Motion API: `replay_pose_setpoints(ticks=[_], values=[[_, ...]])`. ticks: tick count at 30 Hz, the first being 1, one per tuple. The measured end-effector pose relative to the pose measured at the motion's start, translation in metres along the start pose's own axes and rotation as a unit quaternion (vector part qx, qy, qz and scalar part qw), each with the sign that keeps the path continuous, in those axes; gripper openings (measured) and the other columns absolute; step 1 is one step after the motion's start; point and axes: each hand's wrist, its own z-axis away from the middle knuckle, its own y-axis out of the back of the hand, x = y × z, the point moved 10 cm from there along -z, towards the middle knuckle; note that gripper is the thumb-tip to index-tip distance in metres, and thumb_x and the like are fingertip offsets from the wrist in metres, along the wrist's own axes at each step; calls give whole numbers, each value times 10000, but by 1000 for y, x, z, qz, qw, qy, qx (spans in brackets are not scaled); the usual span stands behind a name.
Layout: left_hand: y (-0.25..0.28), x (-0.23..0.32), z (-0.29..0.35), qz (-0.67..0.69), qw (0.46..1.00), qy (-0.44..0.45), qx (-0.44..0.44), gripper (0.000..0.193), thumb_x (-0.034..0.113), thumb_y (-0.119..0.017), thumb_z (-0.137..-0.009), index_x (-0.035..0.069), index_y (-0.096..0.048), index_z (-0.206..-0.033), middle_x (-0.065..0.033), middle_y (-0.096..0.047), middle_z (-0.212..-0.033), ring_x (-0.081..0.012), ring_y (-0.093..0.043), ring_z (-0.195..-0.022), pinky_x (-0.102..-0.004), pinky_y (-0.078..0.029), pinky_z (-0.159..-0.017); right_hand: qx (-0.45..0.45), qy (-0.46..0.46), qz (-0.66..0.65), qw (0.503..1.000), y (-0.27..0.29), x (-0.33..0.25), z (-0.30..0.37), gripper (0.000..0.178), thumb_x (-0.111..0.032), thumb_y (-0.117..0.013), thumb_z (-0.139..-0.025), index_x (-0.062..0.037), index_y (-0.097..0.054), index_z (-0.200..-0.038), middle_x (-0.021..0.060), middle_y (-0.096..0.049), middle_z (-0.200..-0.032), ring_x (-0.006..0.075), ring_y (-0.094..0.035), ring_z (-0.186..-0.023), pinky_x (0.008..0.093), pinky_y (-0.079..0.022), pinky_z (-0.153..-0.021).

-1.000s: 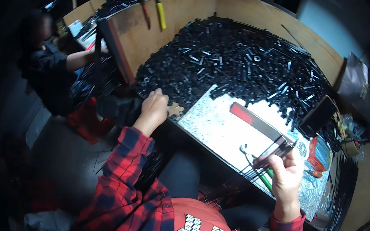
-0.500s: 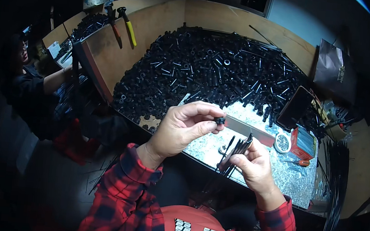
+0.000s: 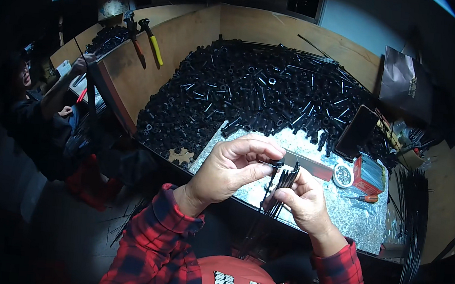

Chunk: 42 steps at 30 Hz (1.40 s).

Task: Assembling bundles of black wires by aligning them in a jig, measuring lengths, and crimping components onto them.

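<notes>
Black fittings fill the workbench as you, in red-and-navy plaid sleeves, bring both hands together at the centre of the frame. Your left hand [image 3: 230,170] pinches one small black piece [image 3: 277,163] between thumb and fingers; your right hand [image 3: 304,203] clamps a bunch of thin black rods [image 3: 285,186] just beside it. The piece appears to meet the top of one rod, though whether it is seated cannot be told.

By the look of it, this single pairing is midway and much is left: a great heap of loose fittings [image 3: 266,93] spreads across the upper centre. How many are finished does not show.

Counted around you: one phone [image 3: 357,130], one round white dish [image 3: 343,176], one red box [image 3: 368,176] and one screwdriver [image 3: 368,199] at right; two hand tools, one yellow-handled [image 3: 156,50] and one red-handled [image 3: 139,47], at upper left; one dark bag [image 3: 405,86] at upper right; one co-worker [image 3: 31,113] at far left. Your rods and the fittings overlap too closely to number.
</notes>
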Motion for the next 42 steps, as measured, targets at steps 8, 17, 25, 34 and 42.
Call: replay_pose_setpoints(ticks=[8, 17, 25, 34, 42], values=[[0, 6, 1, -33, 999, 26, 18, 267, -100, -604, -832, -29, -641, -1087, -110, -583, -1131, -170, -588, -1039, -299, -488, -922, -3, -18, -20, 1000, -6, -5, 0, 133, -52, -618, -899, -5, -532, -989, 95, -643, -869, 162, -646, -784, 293, -538, -726], [10, -5, 3, -15, 996, 57, 66, 255, -88, -609, -845, -43, -631, -1095, -68, -563, -1111, -136, -582, -1012, -258, -493, -913, 2, -7, 7, 1000, -2, 1, 1, 322, -109, -641, -886, 6, -497, -1150, 109, -647, -860, 212, -672, -753, 343, -566, -690], [13, -7, 3, 31, 994, 60, 80, 328, -127, -592, -824, -62, -585, -1145, -104, -560, -1174, -179, -591, -1045, -307, -496, -944, 2, -9, 13, 1000, -2, 0, 0, 329, -101, -640, -887, 9, -493, -1160, 106, -647, -882, 211, -672, -767, 348, -564, -703], [17, -15, 4, 92, 991, 58, 84, 336, -102, -605, -839, -7, -558, -1158, -82, -574, -1131, -144, -589, -1029, -289, -483, -941, -15, -5, 17, 1000, -7, -5, -2, 274, -82, -622, -895, 5, -496, -1122, 109, -647, -887, 205, -671, -784, 345, -560, -720], [11, -17, 4, 129, 986, 92, 56, 284, -42, -560, -891, -5, -571, -1172, -120, -563, -1210, -144, -567, -1038, -288, -476, -942, -11, -13, 0, 1000, -7, -5, -5, 119, -45, -617, -899, 3, -511, -922, 110, -653, -837, 161, -655, -758, 285, -537, -697]])
